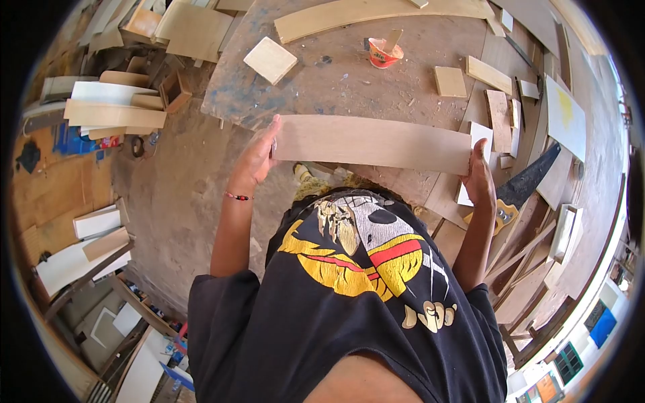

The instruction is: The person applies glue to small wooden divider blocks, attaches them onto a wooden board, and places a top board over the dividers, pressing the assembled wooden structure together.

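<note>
A long, pale wooden board [373,142] is held level in front of my body, near the edge of the worktable [322,87]. My left hand [258,153] grips its left end, with the thumb at the upper corner. Around the right end is my right hand [479,176], its thumb pointing up over the board's face. The fingers behind the board are mostly hidden. Beyond it on the table stand a red and white cup [384,56] with a wooden stick in it and a square wood piece [270,60].
A handsaw [527,181] with a yellow handle lies to the right among wood offcuts [498,121]. A curved board [376,15] lies at the table's back. Stacked panels [114,114] are on the left, above the bare floor [181,201].
</note>
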Available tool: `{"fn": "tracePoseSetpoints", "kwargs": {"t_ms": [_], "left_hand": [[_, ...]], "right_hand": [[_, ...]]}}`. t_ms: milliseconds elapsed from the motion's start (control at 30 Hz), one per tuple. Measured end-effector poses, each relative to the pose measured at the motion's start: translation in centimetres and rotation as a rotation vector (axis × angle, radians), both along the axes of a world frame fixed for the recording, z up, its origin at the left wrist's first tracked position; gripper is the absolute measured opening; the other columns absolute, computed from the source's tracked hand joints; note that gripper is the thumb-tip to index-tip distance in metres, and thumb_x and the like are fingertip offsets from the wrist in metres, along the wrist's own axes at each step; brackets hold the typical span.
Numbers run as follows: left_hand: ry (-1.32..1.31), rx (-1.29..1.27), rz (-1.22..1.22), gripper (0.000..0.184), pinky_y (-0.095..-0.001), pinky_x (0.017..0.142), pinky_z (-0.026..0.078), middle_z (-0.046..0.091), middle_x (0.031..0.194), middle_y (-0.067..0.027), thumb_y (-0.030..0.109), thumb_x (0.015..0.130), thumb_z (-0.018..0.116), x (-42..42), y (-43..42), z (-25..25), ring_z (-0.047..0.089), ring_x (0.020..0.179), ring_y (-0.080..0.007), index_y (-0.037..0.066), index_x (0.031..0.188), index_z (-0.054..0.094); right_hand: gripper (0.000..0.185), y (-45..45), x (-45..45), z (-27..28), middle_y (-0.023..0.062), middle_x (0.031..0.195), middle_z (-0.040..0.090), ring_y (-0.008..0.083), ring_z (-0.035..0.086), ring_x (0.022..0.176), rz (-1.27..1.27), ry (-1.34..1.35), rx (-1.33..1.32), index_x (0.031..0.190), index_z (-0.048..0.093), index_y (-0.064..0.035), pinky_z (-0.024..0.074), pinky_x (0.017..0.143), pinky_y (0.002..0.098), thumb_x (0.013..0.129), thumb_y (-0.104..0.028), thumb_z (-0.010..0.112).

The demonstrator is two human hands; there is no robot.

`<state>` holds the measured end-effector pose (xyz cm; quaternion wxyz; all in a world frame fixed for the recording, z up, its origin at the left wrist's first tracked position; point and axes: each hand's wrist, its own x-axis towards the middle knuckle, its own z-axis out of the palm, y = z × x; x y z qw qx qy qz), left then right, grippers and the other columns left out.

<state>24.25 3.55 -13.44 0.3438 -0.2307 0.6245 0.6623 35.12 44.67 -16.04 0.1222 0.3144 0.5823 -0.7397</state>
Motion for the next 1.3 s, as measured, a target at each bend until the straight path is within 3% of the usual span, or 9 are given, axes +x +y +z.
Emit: {"fn": "tracePoseSetpoints", "kwargs": {"t_ms": [167,267,467,733,933,1000,1133,1200,1300], "left_hand": [[-0.001,0.007,-0.008,0.055,-0.0351,0.08,0.044,0.059,0.104,-0.0023,0.056,0.085,0.05,0.1,0.4,0.4,0.055,0.096,-0.0126,0.01,0.113,0.056],[0.002,0.003,-0.008,0.054,-0.0366,0.081,0.044,0.059,0.105,-0.0026,0.056,0.085,0.05,0.1,0.4,0.5,0.055,0.097,-0.013,0.01,0.113,0.056],[-0.041,0.087,0.08,0.055,-0.0407,0.083,0.041,0.058,0.103,-0.0045,0.059,0.084,0.049,-0.5,-2.3,-1.8,0.054,0.096,-0.0147,0.01,0.109,0.056],[-0.101,-0.011,0.189,0.059,-0.0493,0.087,0.034,0.053,0.1,-0.006,0.061,0.084,0.047,0.0,-3.0,-1.8,0.052,0.093,-0.0211,0.008,0.11,0.053],[0.017,0.013,0.196,0.046,-0.0408,0.082,0.045,0.058,0.095,-0.0075,0.05,0.09,0.046,0.4,-3.3,-3.2,0.057,0.09,-0.02,0.006,0.102,0.055],[0.02,0.065,0.218,0.042,-0.0305,0.069,0.047,0.058,0.088,-0.0057,0.044,0.09,0.05,0.7,-3.5,-3.3,0.057,0.079,-0.0165,0.004,0.102,0.055],[0.03,-0.005,0.216,0.03,-0.0318,0.07,0.049,0.06,0.086,-0.0071,0.029,0.088,0.056,1.6,-4.6,-5.7,0.059,0.078,-0.0172,0.001,0.099,0.056],[0.078,0.114,0.178,0.02,-0.0317,0.07,0.051,0.062,0.087,-0.0092,0.011,0.083,0.06,2.3,-4.8,-6.7,0.06,0.076,-0.0173,-0.002,0.097,0.056],[0.114,0.043,0.181,0.021,-0.0308,0.071,0.052,0.062,0.09,-0.0102,0.005,0.081,0.061,2.7,-4.2,-7.2,0.062,0.076,-0.0174,-0.004,0.098,0.055]], "right_hand": [[0.087,0.2,0.0,-0.3,0.0145,0.12,0.051,0.0203,0.048,0.113,-0.039,-0.045,0.048,0.126,0.041,0.0056,0.0337,0.101,0.0329,0.082,-0.069,0.034],[0.079,0.2,0.0,-0.6,0.0096,0.115,0.055,0.0155,0.052,0.104,-0.033,-0.055,0.061,0.122,0.046,0.0019,0.042,0.091,0.0292,0.086,-0.065,0.026],[0.098,1.6,-0.2,-0.2,0.0141,0.111,0.058,0.0195,0.054,0.103,0.039,0.02,-0.092,0.123,0.045,0.006,0.0382,0.095,0.0325,0.076,-0.078,0.024],[0.103,1.3,-0.5,-1.1,0.0072,0.095,0.061,0.0117,0.055,0.087,0.015,-0.044,0.0,0.116,0.052,0.0049,0.0426,0.081,0.0256,0.072,-0.082,0.02],[0.103,1.8,-0.5,-1.9,0.0072,0.093,0.06,0.0102,0.053,0.086,0.032,-0.053,-0.008,0.117,0.051,0.0052,0.0419,0.077,0.0246,0.073,-0.082,0.017],[0.103,1.3,-0.7,-1.1,0.0071,0.092,0.061,0.0102,0.054,0.084,-0.022,-0.068,-0.025,0.116,0.051,0.0047,0.0421,0.076,0.0241,0.073,-0.082,0.016],[0.101,2.2,-0.5,-1.5,0.0066,0.086,0.064,0.0116,0.058,0.077,-0.022,-0.059,-0.106,0.112,0.053,0.0023,0.0437,0.075,0.024,0.072,-0.082,0.013],[0.099,2.9,-0.5,-2.0,0.0063,0.084,0.064,0.0122,0.059,0.075,-0.015,-0.054,-0.128,0.109,0.054,0.0014,0.0444,0.075,0.0241,0.073,-0.081,0.012],[0.097,3.3,-0.7,-2.4,0.0059,0.082,0.065,0.0132,0.06,0.072,-0.008,-0.055,-0.152,0.107,0.055,0.0006,0.0457,0.074,0.0247,0.074,-0.08,0.012]]}}
